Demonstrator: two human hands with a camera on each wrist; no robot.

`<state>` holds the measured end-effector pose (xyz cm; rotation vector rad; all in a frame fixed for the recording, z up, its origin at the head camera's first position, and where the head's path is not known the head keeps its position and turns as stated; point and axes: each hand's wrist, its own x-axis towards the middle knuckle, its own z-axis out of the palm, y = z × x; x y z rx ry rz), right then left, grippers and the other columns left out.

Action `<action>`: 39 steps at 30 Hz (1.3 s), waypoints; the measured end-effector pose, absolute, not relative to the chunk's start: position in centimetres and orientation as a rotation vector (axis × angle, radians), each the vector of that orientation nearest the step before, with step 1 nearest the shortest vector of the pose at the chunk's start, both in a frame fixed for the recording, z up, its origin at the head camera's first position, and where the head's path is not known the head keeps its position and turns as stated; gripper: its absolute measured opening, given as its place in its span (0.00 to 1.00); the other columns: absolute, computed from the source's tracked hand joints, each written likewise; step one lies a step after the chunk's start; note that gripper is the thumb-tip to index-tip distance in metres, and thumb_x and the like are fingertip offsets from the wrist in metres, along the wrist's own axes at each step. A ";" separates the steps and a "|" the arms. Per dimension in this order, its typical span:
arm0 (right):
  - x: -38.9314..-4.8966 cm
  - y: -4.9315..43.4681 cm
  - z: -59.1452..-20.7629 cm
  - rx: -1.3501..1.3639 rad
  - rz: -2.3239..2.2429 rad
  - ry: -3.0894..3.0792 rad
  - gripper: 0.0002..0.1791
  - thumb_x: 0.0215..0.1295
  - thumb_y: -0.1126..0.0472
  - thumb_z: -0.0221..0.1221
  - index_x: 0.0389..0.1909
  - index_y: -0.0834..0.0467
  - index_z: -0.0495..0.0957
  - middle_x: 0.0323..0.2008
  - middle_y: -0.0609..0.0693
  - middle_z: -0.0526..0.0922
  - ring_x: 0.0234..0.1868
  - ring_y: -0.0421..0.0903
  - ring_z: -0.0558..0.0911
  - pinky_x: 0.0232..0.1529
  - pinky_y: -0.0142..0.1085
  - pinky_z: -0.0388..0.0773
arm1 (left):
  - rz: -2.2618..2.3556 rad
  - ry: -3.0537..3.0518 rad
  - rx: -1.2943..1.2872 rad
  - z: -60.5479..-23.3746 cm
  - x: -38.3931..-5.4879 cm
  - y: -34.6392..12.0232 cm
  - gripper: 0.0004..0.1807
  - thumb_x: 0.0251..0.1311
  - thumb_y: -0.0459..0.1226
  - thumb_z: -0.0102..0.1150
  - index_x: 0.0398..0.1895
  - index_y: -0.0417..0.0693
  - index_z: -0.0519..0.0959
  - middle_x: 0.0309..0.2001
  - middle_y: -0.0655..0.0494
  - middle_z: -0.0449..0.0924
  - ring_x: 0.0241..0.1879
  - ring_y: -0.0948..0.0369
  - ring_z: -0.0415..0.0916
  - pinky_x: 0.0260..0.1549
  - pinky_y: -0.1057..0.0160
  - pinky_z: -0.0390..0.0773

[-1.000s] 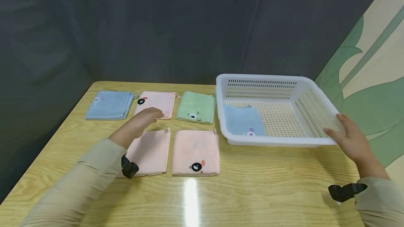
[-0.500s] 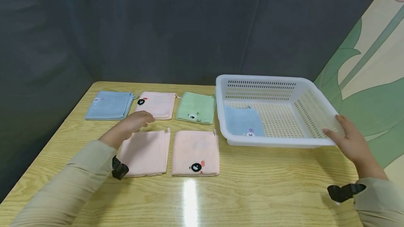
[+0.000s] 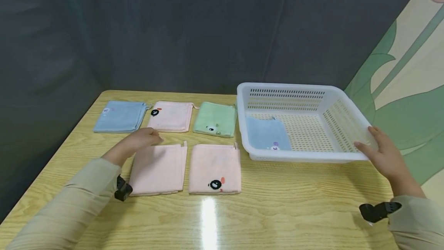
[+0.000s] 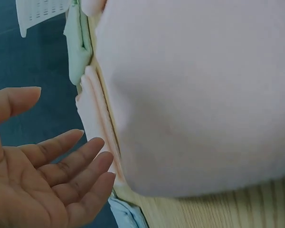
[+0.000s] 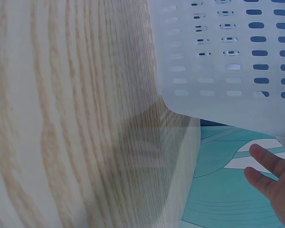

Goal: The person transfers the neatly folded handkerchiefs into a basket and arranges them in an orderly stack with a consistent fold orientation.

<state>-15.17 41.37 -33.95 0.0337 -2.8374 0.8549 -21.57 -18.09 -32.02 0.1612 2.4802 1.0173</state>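
Your left hand, fingers loosely parted, hovers by the plain pink folded towel at eight o'clock; your right hand pinches the white slotted basket's rim at three, likely steadying it.

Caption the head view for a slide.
Left hand near folded pink cloths; right hand holds a basket with one blue cloth inside.

Nothing legible tbh, no brand, text or nos. Closest thing was a tiny purple + white mark on the folded blue cloth by the tabletop's far left corner, & a similar mark on the blue cloth in the white basket toward the right edge. Both were too small to read, fwiw.
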 end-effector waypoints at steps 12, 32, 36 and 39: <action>-15.2 41.5 -34.2 0.014 0.848 -2.850 0.37 0.62 0.56 0.45 0.62 0.70 0.38 0.62 0.68 0.36 0.58 0.71 0.40 0.47 0.66 0.40 | 0.881 2.506 0.124 -33.0 -21.8 -19.3 0.31 0.58 0.42 0.46 0.56 0.24 0.56 0.56 0.29 0.52 0.54 0.38 0.53 0.47 0.45 0.59; -15.2 41.5 -34.1 0.012 0.838 -2.845 0.37 0.62 0.55 0.45 0.62 0.70 0.39 0.62 0.69 0.38 0.59 0.70 0.41 0.47 0.66 0.40 | 0.826 2.541 0.083 -34.0 -21.5 -20.3 0.29 0.54 0.37 0.50 0.52 0.22 0.58 0.53 0.27 0.56 0.51 0.38 0.58 0.45 0.46 0.63; -15.2 41.5 -34.0 0.016 0.843 -2.843 0.37 0.62 0.55 0.45 0.62 0.70 0.39 0.62 0.69 0.38 0.59 0.70 0.41 0.47 0.66 0.40 | 0.794 2.555 0.071 -34.4 -21.7 -20.5 0.28 0.52 0.35 0.52 0.52 0.22 0.59 0.53 0.27 0.56 0.50 0.38 0.58 0.45 0.47 0.64; -15.3 41.5 -34.0 0.011 0.855 -2.845 0.37 0.62 0.55 0.45 0.63 0.70 0.39 0.62 0.69 0.38 0.59 0.70 0.41 0.47 0.67 0.40 | 0.763 2.568 0.067 -34.5 -21.7 -20.6 0.27 0.51 0.34 0.52 0.51 0.22 0.59 0.52 0.28 0.57 0.49 0.39 0.60 0.43 0.47 0.65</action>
